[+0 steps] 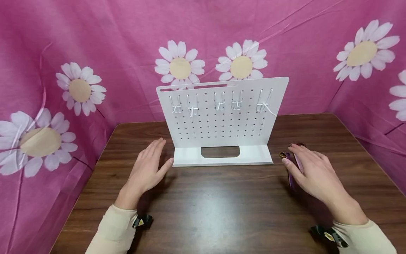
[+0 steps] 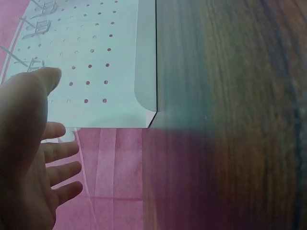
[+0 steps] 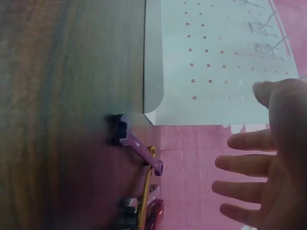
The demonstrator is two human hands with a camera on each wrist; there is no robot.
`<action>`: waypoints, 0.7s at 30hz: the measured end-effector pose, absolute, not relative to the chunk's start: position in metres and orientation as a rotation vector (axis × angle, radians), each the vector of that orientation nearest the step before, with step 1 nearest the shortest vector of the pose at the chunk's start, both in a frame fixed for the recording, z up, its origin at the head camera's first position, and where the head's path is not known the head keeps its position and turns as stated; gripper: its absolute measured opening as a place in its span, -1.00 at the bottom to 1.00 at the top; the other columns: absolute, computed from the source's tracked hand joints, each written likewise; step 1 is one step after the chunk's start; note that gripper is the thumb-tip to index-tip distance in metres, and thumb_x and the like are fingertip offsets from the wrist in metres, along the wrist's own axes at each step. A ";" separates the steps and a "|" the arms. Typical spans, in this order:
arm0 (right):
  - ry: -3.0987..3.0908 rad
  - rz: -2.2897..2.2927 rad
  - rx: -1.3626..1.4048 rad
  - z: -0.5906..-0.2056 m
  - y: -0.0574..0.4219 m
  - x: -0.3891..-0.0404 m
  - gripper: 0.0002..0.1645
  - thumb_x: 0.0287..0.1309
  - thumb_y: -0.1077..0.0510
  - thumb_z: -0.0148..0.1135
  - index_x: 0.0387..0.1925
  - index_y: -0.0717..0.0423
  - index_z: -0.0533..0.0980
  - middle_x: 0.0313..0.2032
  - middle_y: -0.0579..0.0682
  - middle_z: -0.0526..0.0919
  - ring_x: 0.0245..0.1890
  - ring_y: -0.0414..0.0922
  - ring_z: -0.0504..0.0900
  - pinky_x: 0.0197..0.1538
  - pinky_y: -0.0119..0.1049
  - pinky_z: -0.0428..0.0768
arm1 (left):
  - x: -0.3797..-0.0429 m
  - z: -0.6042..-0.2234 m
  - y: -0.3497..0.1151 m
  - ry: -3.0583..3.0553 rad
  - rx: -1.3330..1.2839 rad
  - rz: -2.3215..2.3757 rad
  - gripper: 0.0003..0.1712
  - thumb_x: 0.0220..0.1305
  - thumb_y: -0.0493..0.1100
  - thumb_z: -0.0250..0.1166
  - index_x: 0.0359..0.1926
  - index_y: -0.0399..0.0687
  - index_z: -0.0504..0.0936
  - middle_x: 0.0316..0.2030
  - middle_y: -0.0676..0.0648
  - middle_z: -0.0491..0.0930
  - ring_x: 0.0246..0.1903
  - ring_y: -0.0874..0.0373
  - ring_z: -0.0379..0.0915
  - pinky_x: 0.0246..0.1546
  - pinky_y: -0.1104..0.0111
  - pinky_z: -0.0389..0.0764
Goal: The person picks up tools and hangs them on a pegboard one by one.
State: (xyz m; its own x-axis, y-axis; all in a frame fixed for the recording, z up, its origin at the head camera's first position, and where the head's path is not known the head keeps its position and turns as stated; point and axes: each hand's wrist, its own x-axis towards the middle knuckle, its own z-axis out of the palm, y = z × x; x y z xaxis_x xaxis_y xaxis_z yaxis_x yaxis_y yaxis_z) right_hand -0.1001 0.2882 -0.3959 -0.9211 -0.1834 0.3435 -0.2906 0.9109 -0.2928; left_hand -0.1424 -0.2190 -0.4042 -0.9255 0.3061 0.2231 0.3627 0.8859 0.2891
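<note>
A white pegboard [image 1: 219, 123] stands upright on its flat base, with several white wire hooks [image 1: 219, 101] along its upper part. By the board's left side is my left hand [image 1: 147, 169], fingers extended and holding nothing; the thumb tip is close to the base corner. To the right, my right hand [image 1: 312, 171] is over a small group of tools, partly hiding them. Among these, the right wrist view has a purple wrench-shaped tool [image 3: 139, 147], a gold-coloured one [image 3: 145, 191] and a red piece [image 3: 156, 211]. That hand's fingers are extended too, without a grip on any tool.
Everything stands on a brown wood-grain table [image 1: 209, 204]. A pink cloth with large white daisies [image 1: 133, 53] hangs behind the table and along both sides. Dark wrist cameras [image 1: 142, 221] are strapped at both sleeves.
</note>
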 end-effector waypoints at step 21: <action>-2.773 0.562 0.199 -0.416 0.300 -0.091 -0.79 0.36 0.12 0.39 -0.11 0.18 0.74 -0.42 0.06 0.76 -0.45 0.02 0.67 -0.33 0.09 0.59 | -0.141 -0.406 -0.205 -2.771 -0.576 -0.644 -0.52 0.55 -0.05 0.31 0.33 -0.20 0.62 0.24 -0.19 0.70 0.26 -0.15 0.64 0.31 -0.11 0.63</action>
